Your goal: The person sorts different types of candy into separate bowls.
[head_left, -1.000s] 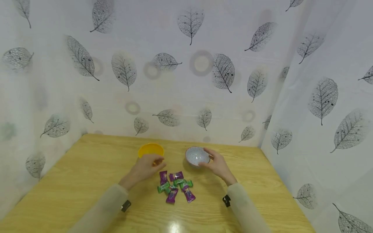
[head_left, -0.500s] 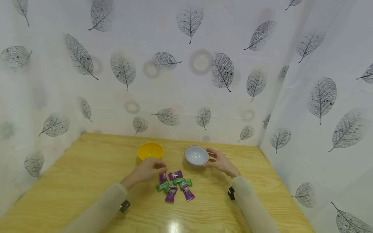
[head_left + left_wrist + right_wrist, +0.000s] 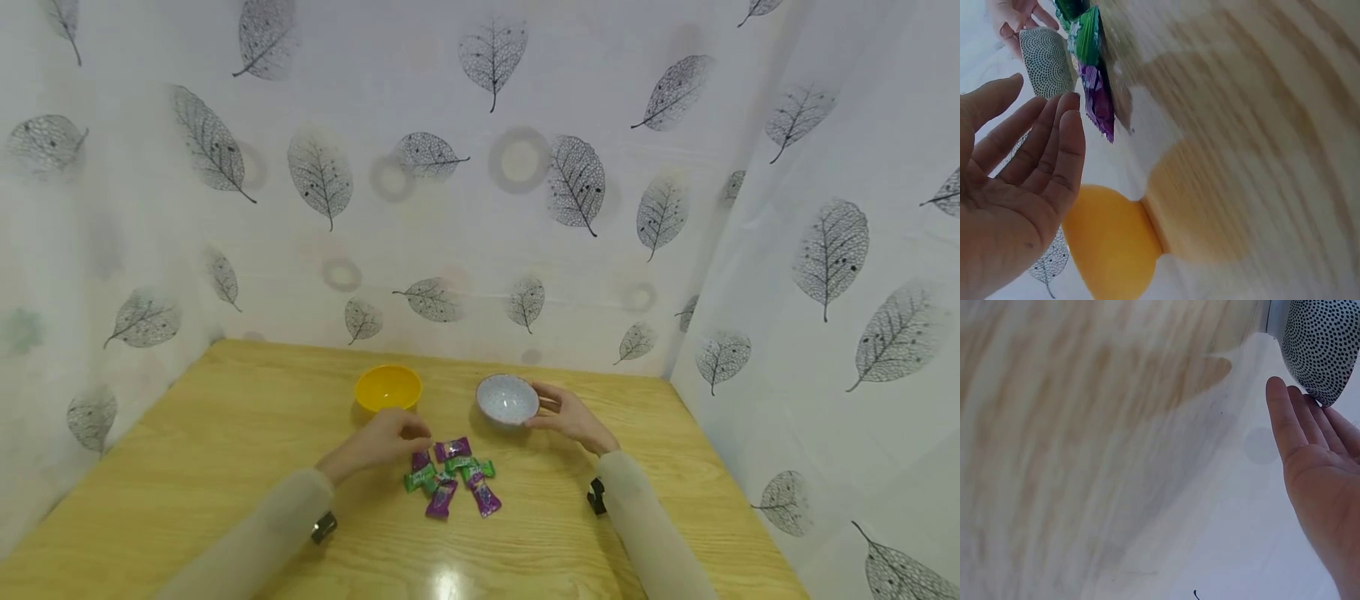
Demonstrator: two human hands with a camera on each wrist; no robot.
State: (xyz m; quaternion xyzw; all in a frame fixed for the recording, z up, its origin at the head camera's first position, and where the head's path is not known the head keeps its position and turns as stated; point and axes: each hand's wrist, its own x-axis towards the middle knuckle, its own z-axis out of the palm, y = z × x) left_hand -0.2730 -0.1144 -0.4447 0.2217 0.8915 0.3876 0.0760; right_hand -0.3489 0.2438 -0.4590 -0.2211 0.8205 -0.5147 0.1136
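Note:
My left hand hovers in front of the yellow bowl, at the upper left of the candy pile. In the left wrist view its fingers are relaxed and apart, with nothing between them and the thumb. Purple-wrapped candies and green-wrapped candies lie loosely together on the table; the left hand partly covers one purple candy. My right hand is at the right side of the pale patterned bowl. In the right wrist view its extended fingers reach the rim of this dotted bowl.
The wooden table ends at a leaf-printed curtain behind and at both sides. Both bowls stand towards the back, with a gap between them. A dark wrist strap shows at the right sleeve.
Over the second, my left hand has come down slightly from the yellow bowl towards the candies. My right hand has shifted a little to the right along the pale bowl's side.

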